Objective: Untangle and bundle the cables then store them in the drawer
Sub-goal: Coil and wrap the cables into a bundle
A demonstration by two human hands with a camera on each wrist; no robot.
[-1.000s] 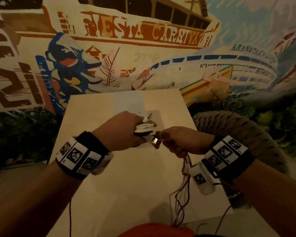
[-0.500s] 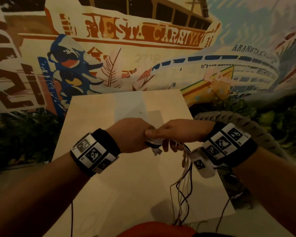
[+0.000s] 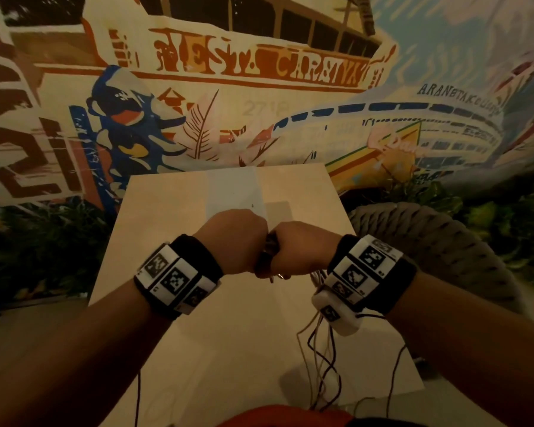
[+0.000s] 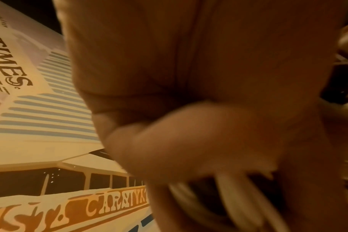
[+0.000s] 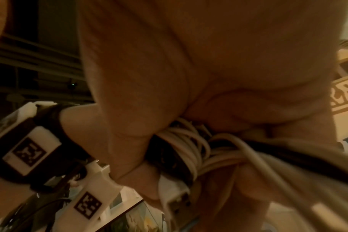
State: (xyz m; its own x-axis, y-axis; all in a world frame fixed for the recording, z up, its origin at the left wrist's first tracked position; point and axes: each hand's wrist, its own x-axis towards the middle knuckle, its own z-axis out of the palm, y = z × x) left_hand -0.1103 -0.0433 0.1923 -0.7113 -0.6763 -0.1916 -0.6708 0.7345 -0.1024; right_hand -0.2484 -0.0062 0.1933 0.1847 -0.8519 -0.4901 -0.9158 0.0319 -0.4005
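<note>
Both fists now knuckle to knuckle above table, closer than half second ago. Left hand clenched round coiled white cable bundle; right hand grips bundle too. Pointing right finger now curled. Loose strands hang below right wrist.

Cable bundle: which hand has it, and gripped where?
Both. The left hand and right hand grip the coiled white cable bundle around its wound middle; loose strands hang below.

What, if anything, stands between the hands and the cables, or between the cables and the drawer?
Nothing: the left hand and right hand already grip the cables. No drawer is in view, so that path cannot be judged.
</note>
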